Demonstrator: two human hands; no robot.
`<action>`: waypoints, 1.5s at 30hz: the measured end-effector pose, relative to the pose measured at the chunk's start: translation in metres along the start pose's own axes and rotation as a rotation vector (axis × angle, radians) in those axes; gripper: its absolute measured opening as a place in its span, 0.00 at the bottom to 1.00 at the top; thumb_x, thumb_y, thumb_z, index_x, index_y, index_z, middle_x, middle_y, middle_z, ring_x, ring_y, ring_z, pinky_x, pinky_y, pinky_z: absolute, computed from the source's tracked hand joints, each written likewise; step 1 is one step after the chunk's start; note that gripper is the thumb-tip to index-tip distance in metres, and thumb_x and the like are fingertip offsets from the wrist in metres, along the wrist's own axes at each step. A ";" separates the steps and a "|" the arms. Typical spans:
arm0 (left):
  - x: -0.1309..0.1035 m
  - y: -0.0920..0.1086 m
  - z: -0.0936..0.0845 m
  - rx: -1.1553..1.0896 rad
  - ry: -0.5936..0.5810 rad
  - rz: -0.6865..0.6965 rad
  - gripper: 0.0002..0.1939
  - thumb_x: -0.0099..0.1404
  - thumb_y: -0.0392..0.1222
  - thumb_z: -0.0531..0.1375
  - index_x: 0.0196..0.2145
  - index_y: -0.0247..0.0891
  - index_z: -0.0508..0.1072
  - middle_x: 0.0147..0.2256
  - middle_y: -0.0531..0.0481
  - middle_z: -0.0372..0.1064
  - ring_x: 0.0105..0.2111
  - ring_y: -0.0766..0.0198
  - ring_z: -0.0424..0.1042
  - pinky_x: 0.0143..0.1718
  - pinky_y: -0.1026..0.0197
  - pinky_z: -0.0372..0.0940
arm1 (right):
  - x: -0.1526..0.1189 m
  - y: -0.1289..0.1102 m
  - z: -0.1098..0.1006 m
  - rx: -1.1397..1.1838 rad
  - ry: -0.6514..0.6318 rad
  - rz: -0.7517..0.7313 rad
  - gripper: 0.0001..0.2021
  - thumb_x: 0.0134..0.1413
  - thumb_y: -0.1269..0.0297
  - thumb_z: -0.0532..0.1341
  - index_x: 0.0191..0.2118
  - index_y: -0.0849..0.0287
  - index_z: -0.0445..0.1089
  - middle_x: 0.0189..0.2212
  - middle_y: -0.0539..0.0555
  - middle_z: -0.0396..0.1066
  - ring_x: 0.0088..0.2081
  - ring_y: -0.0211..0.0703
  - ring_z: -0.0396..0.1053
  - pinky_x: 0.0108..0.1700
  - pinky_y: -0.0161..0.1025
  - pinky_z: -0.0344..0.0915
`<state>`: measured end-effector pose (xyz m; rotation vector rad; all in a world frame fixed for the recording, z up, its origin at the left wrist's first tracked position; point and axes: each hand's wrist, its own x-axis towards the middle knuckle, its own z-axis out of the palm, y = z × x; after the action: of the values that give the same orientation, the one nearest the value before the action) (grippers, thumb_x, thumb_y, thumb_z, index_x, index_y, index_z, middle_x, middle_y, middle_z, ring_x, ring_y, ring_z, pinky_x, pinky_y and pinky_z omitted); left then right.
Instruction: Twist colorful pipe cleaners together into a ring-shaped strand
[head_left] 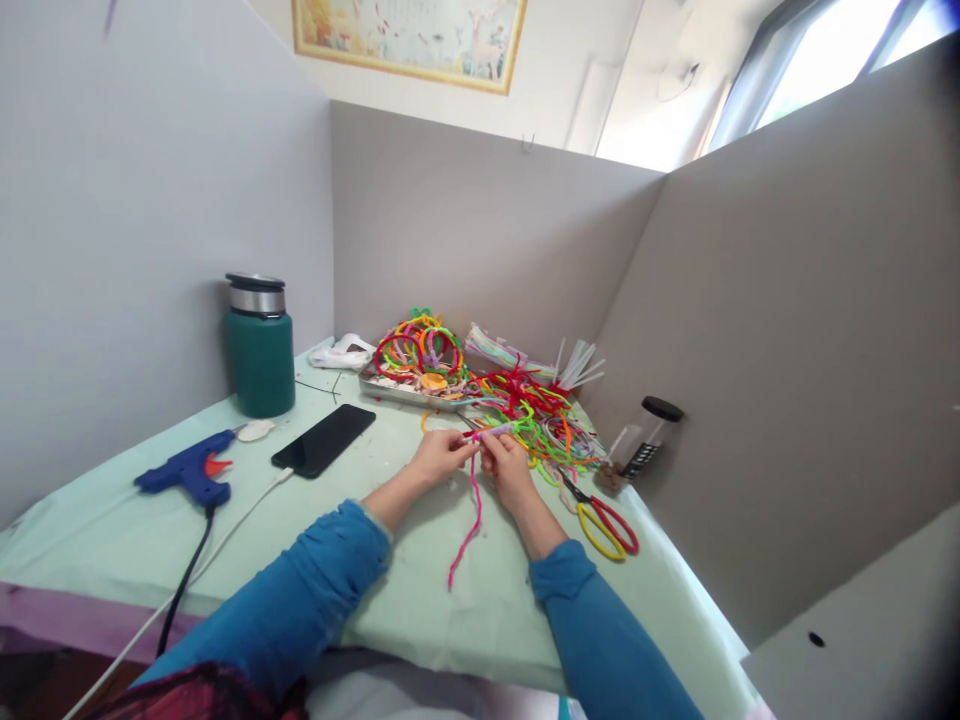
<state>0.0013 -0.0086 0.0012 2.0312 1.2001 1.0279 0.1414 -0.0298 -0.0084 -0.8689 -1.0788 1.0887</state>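
Observation:
Both hands meet over the middle of the table, close together. My left hand [442, 457] pinches one end of a small band of coloured pipe cleaners, with red and pink showing at the fingertips. The other side of that band, a lilac fuzzy stretch [497, 430], is pinched by my right hand [507, 464]. A pink pipe cleaner [476, 510] hangs down from between the hands, its loose end lying toward the table's front. Just beyond the hands lies a heap of coloured pipe cleaners [525, 390]. Fingers partly hide where the pieces join.
A metal tray [409, 397] holds coloured rings and small pieces. At left are a green bottle [261, 360], black phone [324, 440] with white cable, and blue glue gun [191, 470]. Scissors [606, 525] and a clear bottle [639, 440] stand at right. Grey partitions [480, 220] enclose the table.

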 end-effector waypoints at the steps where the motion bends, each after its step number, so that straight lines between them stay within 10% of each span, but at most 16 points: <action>1: 0.000 -0.001 0.001 -0.025 -0.037 -0.015 0.19 0.57 0.54 0.55 0.20 0.35 0.68 0.18 0.53 0.65 0.19 0.70 0.61 0.22 0.67 0.52 | 0.000 0.000 0.000 -0.002 0.003 -0.002 0.16 0.44 0.53 0.64 0.21 0.59 0.63 0.13 0.44 0.58 0.15 0.30 0.50 0.18 0.32 0.45; 13: -0.004 0.007 -0.002 -0.177 -0.200 -0.309 0.24 0.56 0.60 0.54 0.20 0.35 0.70 0.10 0.56 0.57 0.08 0.72 0.50 0.12 0.67 0.45 | 0.001 0.002 0.000 -0.044 0.025 -0.010 0.18 0.44 0.51 0.63 0.19 0.59 0.61 0.12 0.44 0.55 0.15 0.29 0.49 0.18 0.32 0.44; 26: -0.005 0.003 -0.001 -0.596 -0.293 -0.355 0.20 0.53 0.54 0.60 0.17 0.35 0.64 0.11 0.57 0.57 0.08 0.76 0.47 0.11 0.67 0.41 | -0.002 -0.002 0.004 -0.057 -0.008 0.008 0.19 0.43 0.51 0.63 0.18 0.58 0.59 0.11 0.42 0.51 0.14 0.29 0.45 0.17 0.32 0.41; 34: -0.002 0.004 -0.006 -0.907 -0.258 -0.375 0.14 0.54 0.42 0.60 0.38 0.33 0.71 0.15 0.59 0.61 0.09 0.77 0.45 0.12 0.68 0.43 | 0.000 -0.001 0.001 -0.062 0.024 -0.036 0.18 0.42 0.50 0.63 0.19 0.59 0.60 0.13 0.42 0.52 0.15 0.29 0.45 0.18 0.33 0.41; 45: -0.002 0.005 -0.006 -0.965 -0.191 -0.315 0.20 0.49 0.48 0.66 0.37 0.35 0.70 0.18 0.60 0.60 0.11 0.78 0.48 0.14 0.69 0.46 | -0.001 0.000 0.001 -0.086 -0.002 -0.032 0.19 0.44 0.49 0.62 0.19 0.58 0.58 0.13 0.43 0.51 0.15 0.30 0.45 0.18 0.33 0.41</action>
<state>-0.0023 -0.0122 0.0079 1.1108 0.6718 0.9578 0.1403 -0.0306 -0.0081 -0.9158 -1.1447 1.0230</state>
